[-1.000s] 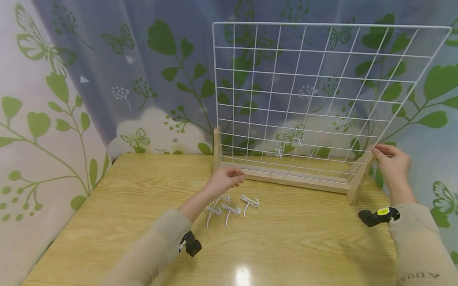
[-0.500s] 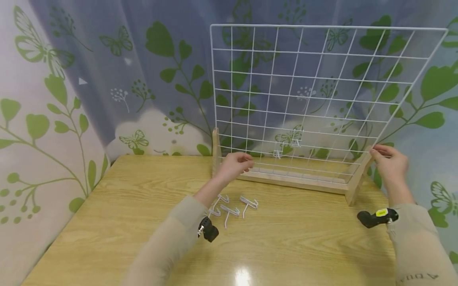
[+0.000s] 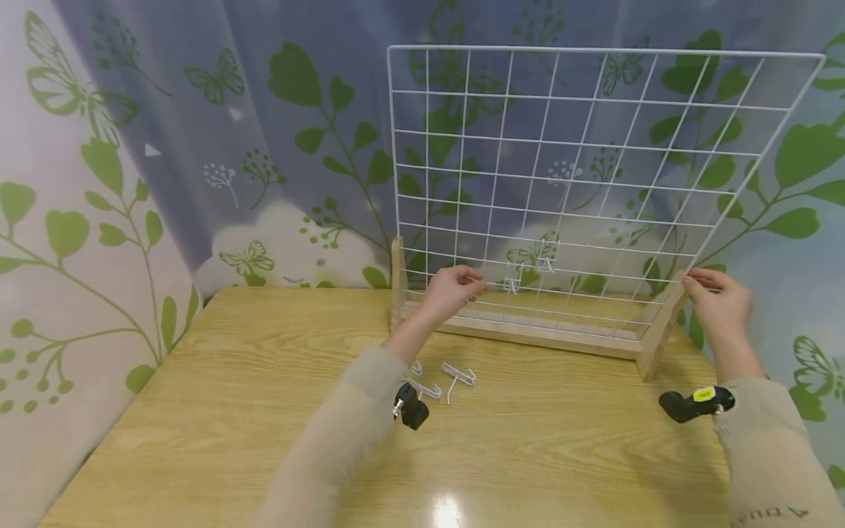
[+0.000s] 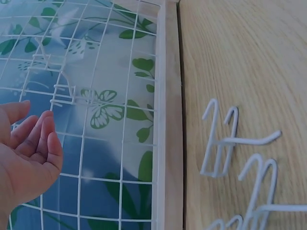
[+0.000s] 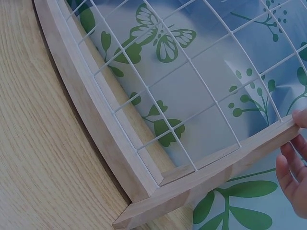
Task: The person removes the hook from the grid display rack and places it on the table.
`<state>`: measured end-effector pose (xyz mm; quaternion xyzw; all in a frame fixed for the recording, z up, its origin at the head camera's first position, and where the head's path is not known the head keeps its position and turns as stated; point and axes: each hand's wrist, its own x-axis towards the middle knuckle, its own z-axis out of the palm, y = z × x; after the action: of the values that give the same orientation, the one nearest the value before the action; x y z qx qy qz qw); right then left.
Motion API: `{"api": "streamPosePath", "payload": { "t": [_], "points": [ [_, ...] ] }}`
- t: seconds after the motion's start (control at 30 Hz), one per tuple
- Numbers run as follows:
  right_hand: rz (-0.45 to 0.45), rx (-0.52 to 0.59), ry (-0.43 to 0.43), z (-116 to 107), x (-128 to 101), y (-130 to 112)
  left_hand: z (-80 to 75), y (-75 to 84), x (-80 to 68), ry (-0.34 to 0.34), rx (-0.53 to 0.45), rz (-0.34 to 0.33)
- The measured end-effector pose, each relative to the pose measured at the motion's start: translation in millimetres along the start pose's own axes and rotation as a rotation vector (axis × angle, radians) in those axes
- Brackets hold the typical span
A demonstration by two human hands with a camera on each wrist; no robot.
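A white wire grid (image 3: 594, 50) stands upright in a wooden stand (image 3: 541, 336) at the back right of the table. Two white wire hooks hang low on it, a left hook (image 3: 512, 284) and a right hook (image 3: 546, 264). My left hand (image 3: 450, 290) is raised in front of the grid, just left of these hooks. In the left wrist view its fingers (image 4: 44, 139) curl loosely, with nothing seen between them. My right hand (image 3: 721, 297) grips the top of the stand's right upright (image 5: 206, 179), thumb on one side and fingers below.
Several loose white hooks lie on the wooden table (image 3: 218, 411), one hook (image 3: 460, 374) apart on the right; my left forearm partly covers the others. A patterned curtain (image 3: 297, 147) hangs behind and at both sides. Each wrist wears a small black camera, the right camera (image 3: 696, 403) with a yellow label.
My left hand has moved right and up, from over the loose hooks to beside the hooks on the grid. My right hand keeps its grip on the upright.
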<state>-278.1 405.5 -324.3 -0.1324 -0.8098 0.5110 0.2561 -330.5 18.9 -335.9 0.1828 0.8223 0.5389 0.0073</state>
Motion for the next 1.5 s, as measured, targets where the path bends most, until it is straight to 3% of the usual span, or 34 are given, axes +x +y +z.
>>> {"api": "streamPosePath", "payload": {
  "t": [0.27,0.67,0.97,1.5],
  "points": [
    [-0.002,-0.053,-0.012,-1,1,-2,11.4,2.9,10.8,0.004,0.008,0.012],
    [-0.025,0.001,-0.005,-1,2,-1,29.1,9.0,20.6,0.017,0.006,-0.035],
    [-0.018,-0.116,-0.027,0,4,2,36.8,7.1,26.7,0.029,0.027,-0.038],
    [-0.009,-0.032,-0.014,-2,1,2,49.4,9.4,29.1,0.04,0.008,-0.052]
  ]
}}
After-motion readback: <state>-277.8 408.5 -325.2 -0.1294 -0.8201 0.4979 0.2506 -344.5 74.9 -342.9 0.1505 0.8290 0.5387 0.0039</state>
